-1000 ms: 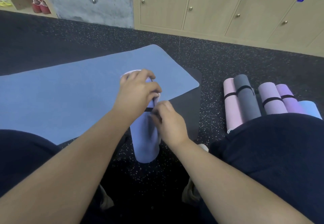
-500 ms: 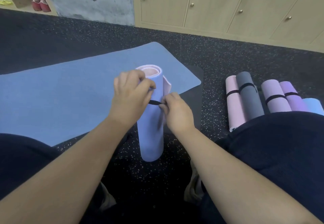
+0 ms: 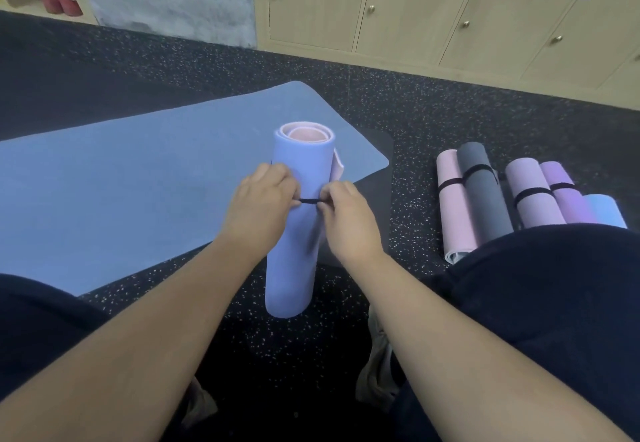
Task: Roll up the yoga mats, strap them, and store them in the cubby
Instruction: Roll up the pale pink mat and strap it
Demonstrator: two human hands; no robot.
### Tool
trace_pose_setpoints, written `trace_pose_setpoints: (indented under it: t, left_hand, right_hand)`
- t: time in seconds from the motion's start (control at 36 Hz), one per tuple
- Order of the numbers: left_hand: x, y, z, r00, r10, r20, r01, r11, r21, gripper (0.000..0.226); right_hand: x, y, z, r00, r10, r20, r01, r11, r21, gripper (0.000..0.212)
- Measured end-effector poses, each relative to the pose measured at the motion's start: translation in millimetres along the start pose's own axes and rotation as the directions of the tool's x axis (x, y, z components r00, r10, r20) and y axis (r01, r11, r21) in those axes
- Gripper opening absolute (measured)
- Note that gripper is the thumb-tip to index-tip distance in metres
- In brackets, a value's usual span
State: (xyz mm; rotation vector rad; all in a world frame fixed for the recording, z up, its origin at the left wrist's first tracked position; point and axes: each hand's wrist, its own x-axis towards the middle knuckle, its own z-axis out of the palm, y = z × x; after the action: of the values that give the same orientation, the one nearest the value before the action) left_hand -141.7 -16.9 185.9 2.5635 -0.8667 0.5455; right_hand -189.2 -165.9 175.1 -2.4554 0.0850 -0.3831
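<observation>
A rolled periwinkle-blue foam yoga mat with a pink inner face (image 3: 294, 234) stands upright on the dark speckled rubber floor (image 3: 433, 123), between the person's knees. The left hand (image 3: 258, 208) and right hand (image 3: 348, 222) each pinch the thin black elastic strap (image 3: 309, 201) stretched across its middle. A flat blue yoga mat (image 3: 121, 192) lies behind.

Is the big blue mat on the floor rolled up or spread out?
Spread out. The big blue mat lies flat on the speckled floor, its rounded corner showing, behind the upright rolled mat.
</observation>
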Motion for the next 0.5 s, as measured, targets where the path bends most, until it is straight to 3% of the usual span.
trace_pose_setpoints:
  t: [0.14,0.25,0.33,0.5]
  left_hand:
    - [4,3,7,0.991,0.004,0.131,0.007,0.996,-0.083,0.010]
    - [3,2,10,0.985,-0.022,0.171,0.051,0.984,-0.169,0.017]
    - [2,2,8,0.982,-0.025,0.189,0.064,0.977,-0.203,0.005]
    - [-1,-4,4,0.978,-0.042,0.206,0.048,0.999,-0.026,0.031]
  right_hand:
    - [-9,-4,6,0.985,-0.161,-0.059,0.156,0.984,-0.091,0.012]
    - [-5,-2,9,0.985,-0.166,-0.056,0.158,0.980,-0.119,0.009]
    - [-2,0,8,0.980,-0.179,-0.081,0.170,0.979,-0.109,0.007]
    - [-4,-3,0,0.985,-0.167,0.047,0.172,0.972,-0.163,0.013]
